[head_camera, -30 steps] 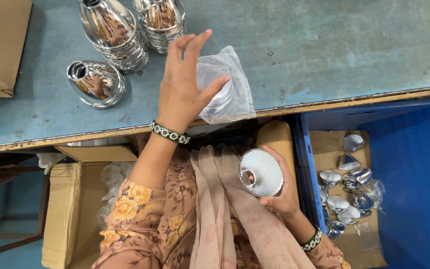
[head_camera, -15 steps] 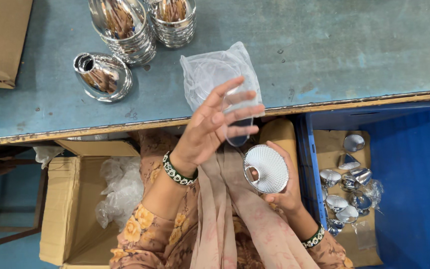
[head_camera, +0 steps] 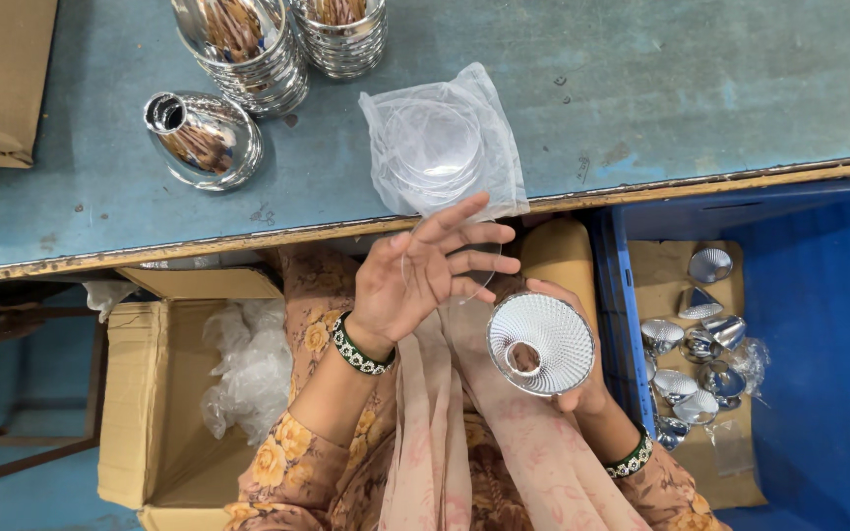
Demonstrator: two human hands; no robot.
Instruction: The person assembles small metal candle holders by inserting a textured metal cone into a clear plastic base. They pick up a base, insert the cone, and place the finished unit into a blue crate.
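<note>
Both hands over lap, below the bench edge
Left hand [head_camera: 415, 280] fingers spread, pinching clear lens disc [head_camera: 464, 270]; right hand [head_camera: 568, 379] grasps faceted silver reflector cone [head_camera: 540, 343], just beside the disc

Bag of lenses [head_camera: 445, 147] on table [head_camera: 641, 88], crate [head_camera: 819, 344] right, carton [head_camera: 150, 413] left below

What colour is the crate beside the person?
Blue; the crate shows in the head view.

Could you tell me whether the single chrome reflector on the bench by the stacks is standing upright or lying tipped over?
Tipped over. The single chrome reflector lies on its side on the blue bench, narrow neck pointing up-left.
</note>
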